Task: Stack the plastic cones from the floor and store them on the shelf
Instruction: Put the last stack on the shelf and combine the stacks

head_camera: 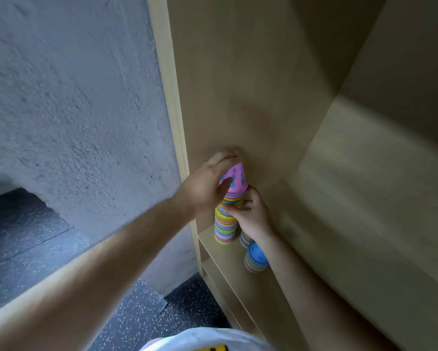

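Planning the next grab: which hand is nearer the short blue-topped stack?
Right. The right hand holds the tall stack just above the blue-topped stack; the left hand grips the pink cone on top, farther away.

Dim, soft light; wide-angle bending at edges, slight motion blur.

My left hand (207, 184), arm stretched straight out, curls its fingers over the top cone (235, 181). My right hand (252, 216), forearm angled up beneath it, pinches the stack (224, 224) just below.
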The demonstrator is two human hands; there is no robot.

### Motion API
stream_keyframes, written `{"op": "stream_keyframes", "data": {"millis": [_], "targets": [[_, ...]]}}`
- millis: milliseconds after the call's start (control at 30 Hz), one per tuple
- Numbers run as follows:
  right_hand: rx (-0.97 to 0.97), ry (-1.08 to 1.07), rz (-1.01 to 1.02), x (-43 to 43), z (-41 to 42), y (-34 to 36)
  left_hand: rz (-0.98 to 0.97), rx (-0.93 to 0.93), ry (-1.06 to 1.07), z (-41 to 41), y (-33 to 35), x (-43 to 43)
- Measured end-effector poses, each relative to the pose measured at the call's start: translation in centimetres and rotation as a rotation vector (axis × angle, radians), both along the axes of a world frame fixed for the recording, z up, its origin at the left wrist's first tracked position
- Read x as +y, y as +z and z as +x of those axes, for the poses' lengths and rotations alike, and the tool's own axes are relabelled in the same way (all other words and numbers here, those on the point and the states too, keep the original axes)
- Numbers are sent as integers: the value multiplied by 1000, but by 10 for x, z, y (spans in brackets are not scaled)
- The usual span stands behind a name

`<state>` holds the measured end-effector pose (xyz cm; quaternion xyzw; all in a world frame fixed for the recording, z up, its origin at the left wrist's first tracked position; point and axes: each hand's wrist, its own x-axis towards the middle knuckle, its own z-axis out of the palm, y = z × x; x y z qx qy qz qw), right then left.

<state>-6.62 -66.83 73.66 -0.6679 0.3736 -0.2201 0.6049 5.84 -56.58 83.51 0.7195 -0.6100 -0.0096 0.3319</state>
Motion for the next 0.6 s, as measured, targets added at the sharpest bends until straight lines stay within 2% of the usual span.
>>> {"op": "stream_keyframes", "data": {"millis": [233, 333, 467, 600], "targets": [[116, 33, -165, 4, -4, -12, 24, 26, 16, -4, -24, 5], [174, 37, -253, 2, -11, -12, 13, -63, 17, -6, -24, 5], [173, -5, -370, 6, -37, -10, -24, -278, 94, -29, -26, 10], [114, -35, -432, 12, -74, -14, -40, -294, -28, -64, -56, 13]]}}
